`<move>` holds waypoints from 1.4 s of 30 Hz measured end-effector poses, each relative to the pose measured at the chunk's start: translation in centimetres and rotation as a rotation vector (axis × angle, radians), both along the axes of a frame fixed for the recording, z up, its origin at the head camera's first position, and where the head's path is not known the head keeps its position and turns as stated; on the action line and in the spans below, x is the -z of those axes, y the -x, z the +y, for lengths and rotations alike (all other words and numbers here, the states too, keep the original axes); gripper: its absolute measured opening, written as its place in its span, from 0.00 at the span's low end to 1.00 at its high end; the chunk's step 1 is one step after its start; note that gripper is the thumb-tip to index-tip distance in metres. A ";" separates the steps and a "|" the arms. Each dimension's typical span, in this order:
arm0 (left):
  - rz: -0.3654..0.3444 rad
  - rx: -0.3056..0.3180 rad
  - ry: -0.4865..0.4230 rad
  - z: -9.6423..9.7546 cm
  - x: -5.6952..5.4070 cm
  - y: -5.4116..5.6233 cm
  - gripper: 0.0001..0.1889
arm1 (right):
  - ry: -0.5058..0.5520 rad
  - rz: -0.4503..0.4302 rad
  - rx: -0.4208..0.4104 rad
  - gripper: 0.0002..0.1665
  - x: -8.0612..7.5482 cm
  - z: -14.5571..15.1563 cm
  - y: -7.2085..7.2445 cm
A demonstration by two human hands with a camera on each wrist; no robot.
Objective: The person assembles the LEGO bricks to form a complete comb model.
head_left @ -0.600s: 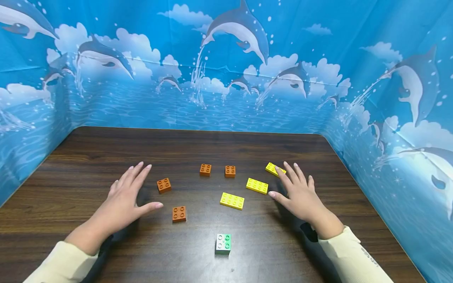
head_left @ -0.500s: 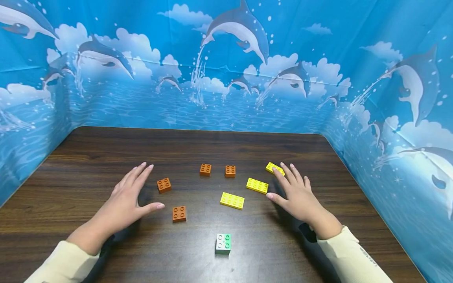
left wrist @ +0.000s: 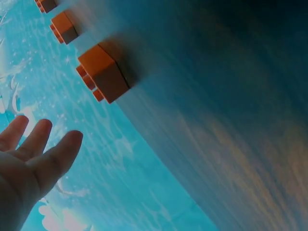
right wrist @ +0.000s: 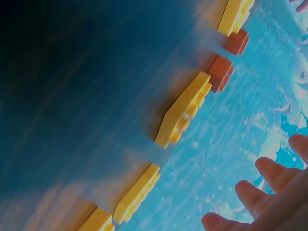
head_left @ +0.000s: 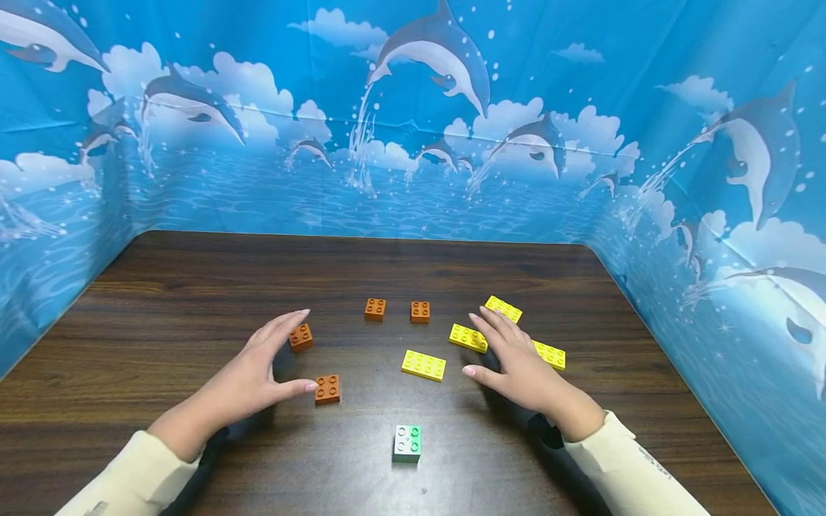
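Observation:
My left hand (head_left: 252,376) hovers with spread, straight fingers at the left of the table. Its thumb tip overlaps the edge of a near orange brick (head_left: 329,390), and its fingertips partly cover another orange brick (head_left: 302,340). In the left wrist view, an orange brick (left wrist: 103,74) stands beyond the fingers. My right hand (head_left: 519,369) is spread among yellow bricks, holding nothing. Around it lie a yellow brick (head_left: 466,338) by the index finger, a far yellow brick (head_left: 505,308) and a partly hidden yellow brick (head_left: 551,356). Another yellow brick (head_left: 423,365) lies left of the thumb.
Two more orange bricks, one on the left (head_left: 375,309) and one on the right (head_left: 420,312), sit farther back. A half white, half green brick (head_left: 407,444) stands near the front. A blue dolphin-print cloth (head_left: 387,186) walls the dark wooden table (head_left: 284,265).
My left hand has moved right and slightly nearer, over the left orange bricks. My right hand has drifted left, uncovering a yellow brick at its right.

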State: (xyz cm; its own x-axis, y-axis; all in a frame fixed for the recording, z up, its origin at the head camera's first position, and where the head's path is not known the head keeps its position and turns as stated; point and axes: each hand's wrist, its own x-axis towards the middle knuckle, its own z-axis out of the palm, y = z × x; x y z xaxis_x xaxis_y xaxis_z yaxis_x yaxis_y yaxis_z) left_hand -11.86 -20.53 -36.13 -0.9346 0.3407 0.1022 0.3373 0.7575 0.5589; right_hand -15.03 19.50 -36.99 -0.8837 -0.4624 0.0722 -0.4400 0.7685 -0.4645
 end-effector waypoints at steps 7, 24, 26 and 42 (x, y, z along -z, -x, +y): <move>-0.065 0.027 -0.036 0.3 0.3 -0.1 0.52 | 0.066 -0.046 -0.055 0.50 0.0 -0.7 -0.7; -0.116 0.099 -0.095 0.7 0.9 0.3 0.49 | 0.138 -0.232 -0.191 0.48 0.2 -2.9 -2.6; -0.127 0.101 -0.099 0.7 0.9 0.3 0.49 | 0.143 -0.256 -0.207 0.48 0.2 -3.1 -2.8; -0.259 0.107 -0.013 1.2 1.2 0.7 0.47 | 0.059 -0.263 -0.309 0.51 0.2 -4.4 -3.7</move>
